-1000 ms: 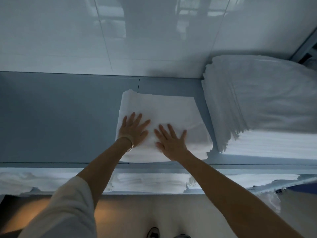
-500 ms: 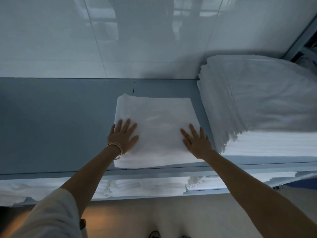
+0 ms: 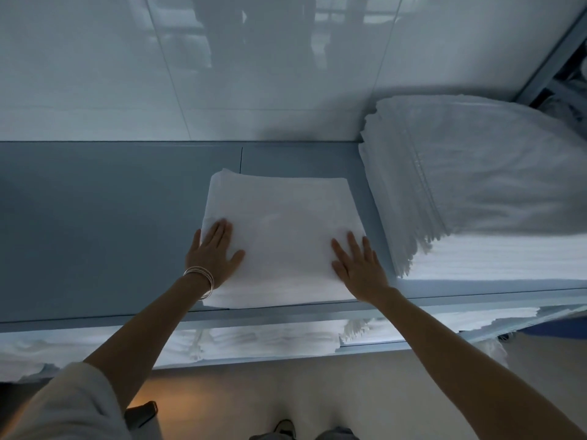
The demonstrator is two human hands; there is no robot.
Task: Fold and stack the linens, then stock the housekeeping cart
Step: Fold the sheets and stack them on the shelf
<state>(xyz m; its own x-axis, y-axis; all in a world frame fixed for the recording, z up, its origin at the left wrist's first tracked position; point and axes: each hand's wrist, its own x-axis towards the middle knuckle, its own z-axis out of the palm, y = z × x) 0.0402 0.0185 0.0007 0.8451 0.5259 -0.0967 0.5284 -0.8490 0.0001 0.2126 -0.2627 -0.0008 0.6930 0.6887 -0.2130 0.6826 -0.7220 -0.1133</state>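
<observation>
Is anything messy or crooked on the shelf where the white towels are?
Mostly tidy. The folded linen under the left hand and right hand lies flat on the shelf, turned a little askew. The tall stack beside it has ragged edges that stick out unevenly.

Folded linen point(image 3: 282, 230): white cloth, matt, fine soft weave, smooth top.
Tall stack point(image 3: 495, 173) at 3 o'clock: white cloth, matt, layered ragged edges.
Shelf top point(image 3: 104, 223): grey-blue, matt, smooth, looks painted metal.
Wall tiles point(image 3: 254, 68) at 12 o'clock: glossy, reflective.
Bangles point(image 3: 203, 276) at left wrist: thin shiny metal.
</observation>
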